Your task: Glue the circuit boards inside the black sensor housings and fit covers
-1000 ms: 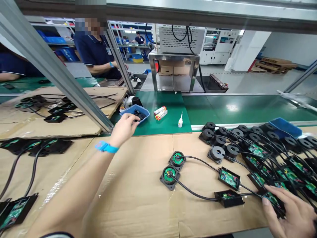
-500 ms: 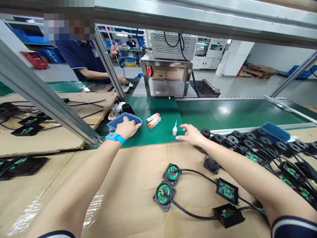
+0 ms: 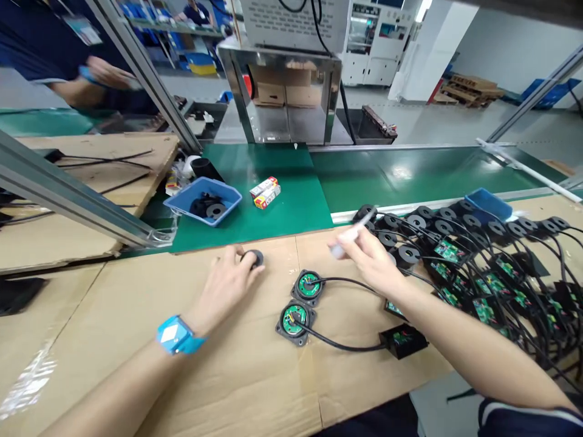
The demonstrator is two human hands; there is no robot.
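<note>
My left hand is closed on a black round part, low over the cardboard. My right hand grips a small white dropper bottle, blurred and tilted, its thin nozzle pointing up and right. Between and below the hands lie two black square housings with round green circuit boards, the upper housing and the lower housing. Each has a black cable; the lower one runs to a black box. Behind my left hand, a blue bin contains black ring-shaped parts.
Small red, yellow and white cartons lie on the green mat. Many cabled black rings and circuit boards crowd the right side. A metal post stands at left, with a co-worker's hand beyond it. Another blue bin sits at right.
My left hand has left the blue bin and come nearer over the cardboard with a black round part. My right hand has picked up the dropper bottle from the mat. The view has tilted down.
</note>
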